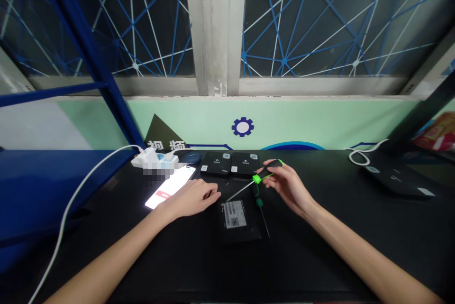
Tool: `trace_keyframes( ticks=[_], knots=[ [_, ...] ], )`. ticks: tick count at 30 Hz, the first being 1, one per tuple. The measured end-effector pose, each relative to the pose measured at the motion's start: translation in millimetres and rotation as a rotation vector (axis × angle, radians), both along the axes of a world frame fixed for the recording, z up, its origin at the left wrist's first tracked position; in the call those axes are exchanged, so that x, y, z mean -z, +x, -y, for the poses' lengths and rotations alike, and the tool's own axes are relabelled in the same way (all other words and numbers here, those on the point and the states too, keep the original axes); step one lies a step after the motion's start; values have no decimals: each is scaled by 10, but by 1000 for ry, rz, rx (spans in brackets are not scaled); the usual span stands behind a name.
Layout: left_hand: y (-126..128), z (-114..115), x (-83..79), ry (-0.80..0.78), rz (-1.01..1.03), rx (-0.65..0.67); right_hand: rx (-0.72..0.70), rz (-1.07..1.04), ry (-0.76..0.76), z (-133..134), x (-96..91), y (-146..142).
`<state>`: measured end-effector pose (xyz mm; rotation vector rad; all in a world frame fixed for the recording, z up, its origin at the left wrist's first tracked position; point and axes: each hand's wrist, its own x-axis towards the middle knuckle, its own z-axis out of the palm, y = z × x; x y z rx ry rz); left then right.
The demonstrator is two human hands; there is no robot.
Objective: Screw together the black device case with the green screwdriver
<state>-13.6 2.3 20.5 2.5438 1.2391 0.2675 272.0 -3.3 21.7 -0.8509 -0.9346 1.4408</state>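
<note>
A flat black box (236, 228) with a white printed label lies on the black table in front of me. My right hand (284, 183) grips a screwdriver (261, 176) by its black and bright-green handle. The shaft slants down to the left, its tip at the box's far left corner; I cannot tell whether it touches. Beside that corner rests my left hand (194, 196), fingers curled in and whatever they may hold hidden. Along the box's right edge lies a thinner screwdriver (259, 203) with a dark-green handle.
Left of the box is a lit phone (170, 188), near a white power strip (156, 158) with plugs and a cable. Two more black boxes (216, 164) stand behind. Another black device (398, 181) lies far right, by a white cable (359, 157).
</note>
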Motion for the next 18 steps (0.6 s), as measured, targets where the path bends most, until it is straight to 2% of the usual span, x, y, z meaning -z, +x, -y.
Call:
trace_keyframes(
  ticks=[7, 18],
  knots=[
    [13, 13, -21, 0, -12, -10, -39, 21, 3, 10, 12, -21],
    [2, -1, 30, 29, -26, -18, 194, 61, 94, -46, -78, 133]
  ],
)
